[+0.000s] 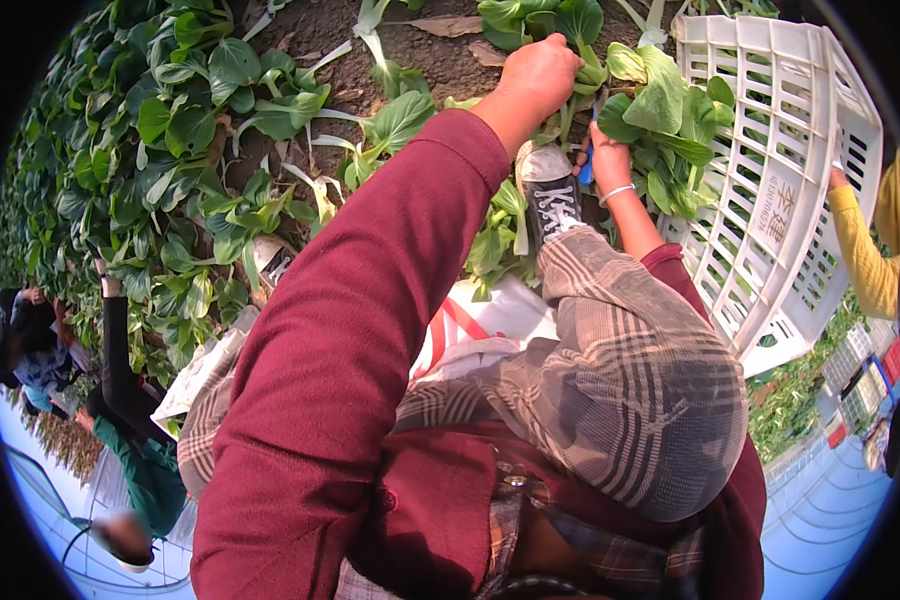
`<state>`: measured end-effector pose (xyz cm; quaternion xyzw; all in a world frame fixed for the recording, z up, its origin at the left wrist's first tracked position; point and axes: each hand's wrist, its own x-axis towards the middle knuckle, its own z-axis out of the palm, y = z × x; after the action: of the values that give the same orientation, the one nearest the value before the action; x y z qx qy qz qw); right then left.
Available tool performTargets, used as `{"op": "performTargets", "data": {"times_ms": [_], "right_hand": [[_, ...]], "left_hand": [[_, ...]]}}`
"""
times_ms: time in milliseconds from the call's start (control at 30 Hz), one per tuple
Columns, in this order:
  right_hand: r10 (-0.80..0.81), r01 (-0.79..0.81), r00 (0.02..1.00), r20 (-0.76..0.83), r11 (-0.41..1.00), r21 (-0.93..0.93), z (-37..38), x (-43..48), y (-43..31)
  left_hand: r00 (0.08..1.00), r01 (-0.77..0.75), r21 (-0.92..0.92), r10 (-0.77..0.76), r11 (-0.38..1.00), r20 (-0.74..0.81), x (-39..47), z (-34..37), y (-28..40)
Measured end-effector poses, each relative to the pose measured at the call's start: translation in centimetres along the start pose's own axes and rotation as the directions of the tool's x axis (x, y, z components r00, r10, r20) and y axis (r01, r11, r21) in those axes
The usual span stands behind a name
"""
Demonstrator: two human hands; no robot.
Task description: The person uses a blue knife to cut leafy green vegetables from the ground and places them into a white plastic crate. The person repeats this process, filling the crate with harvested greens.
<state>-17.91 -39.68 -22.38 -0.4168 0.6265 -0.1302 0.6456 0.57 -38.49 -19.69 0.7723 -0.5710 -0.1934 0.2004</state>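
Observation:
My left hand (544, 81) reaches across in a maroon sleeve. Its fingers are closed around the stalks of a bok choy plant (589, 69) near the top of the view. Just below and to the right, my right hand (610, 161) grips a blue-handled tool (586, 168), whose working end is hidden among stalks and leaves. A silvery bracelet (616, 193) circles the right wrist. Leafy bok choy (664, 112), one leaf yellowing, stands between the right hand and the crate. My canvas shoe (551, 187) is on the soil directly below both hands.
A white slatted plastic crate (750, 187) bearing writing stands tilted at the right. Dense bok choy (120, 142) fills the left, with loose plants (401, 124) on bare soil (435, 56). A white bag (487, 319) lies between my legs. Other people (131, 457) are at left and right.

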Motion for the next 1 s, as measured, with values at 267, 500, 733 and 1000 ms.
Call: {"op": "performTargets", "data": {"times_ms": [267,500,733,1000], "right_hand": [[0.036,-0.027,0.960,0.279,0.999,-0.037,-0.8,-1.6,1.2],[-0.501,0.482,0.858,0.117,0.704,-0.522,-3.1,-6.3,2.3],[-0.412,0.365,0.911,0.018,0.786,-0.498,-4.4,-7.7,1.0],[-0.230,0.183,0.954,0.194,0.955,0.234,1.6,-3.8,-3.8]], "left_hand": [[0.977,0.185,-0.187,-0.201,0.965,-0.069,-1.8,0.4,-1.9],[0.953,-0.027,-0.356,-0.083,0.934,-0.291,-4.9,-2.6,-2.9],[0.903,-0.125,-0.329,-0.031,0.936,-0.429,-8.5,-6.2,-2.4],[0.945,-0.122,-0.305,0.016,0.945,-0.328,-12.3,-6.7,0.6]]}}
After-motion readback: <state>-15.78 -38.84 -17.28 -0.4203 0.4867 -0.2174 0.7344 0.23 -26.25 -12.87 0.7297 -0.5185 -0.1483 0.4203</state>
